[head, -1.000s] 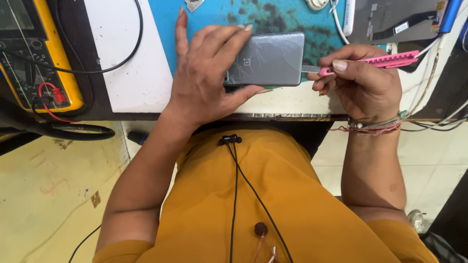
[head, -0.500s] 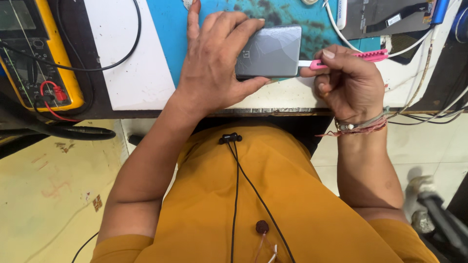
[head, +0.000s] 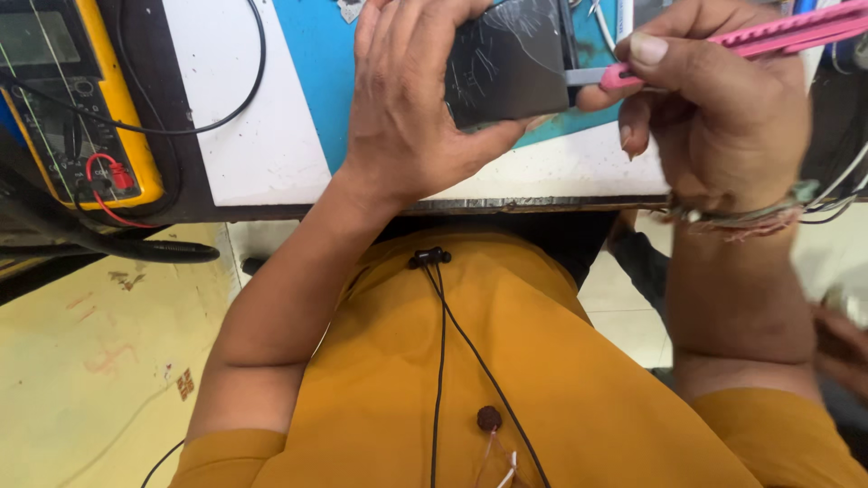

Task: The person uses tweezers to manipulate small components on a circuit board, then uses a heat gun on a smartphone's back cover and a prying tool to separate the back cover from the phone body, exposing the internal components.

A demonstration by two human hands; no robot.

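Note:
My left hand (head: 407,108) grips a dark grey phone (head: 511,59) from its left side, holding it tilted up off the blue work mat (head: 316,63); the phone's scratched face is turned toward me. My right hand (head: 714,117) holds a pink utility knife (head: 778,32), thumb pressed on its body. The metal blade (head: 586,76) touches the phone's right edge. A thread bracelet circles my right wrist.
A yellow multimeter (head: 77,99) with red and black leads sits at the left of the white bench (head: 262,145). Black cables loop over the bench's left part. Wires hang at the right edge. A thin black cord runs down my orange shirt (head: 488,361).
The phone has been lifted and tilted so its dark scratched face shows instead of the grey back. Both hands now sit nearer the camera, the blade still at the phone's right edge.

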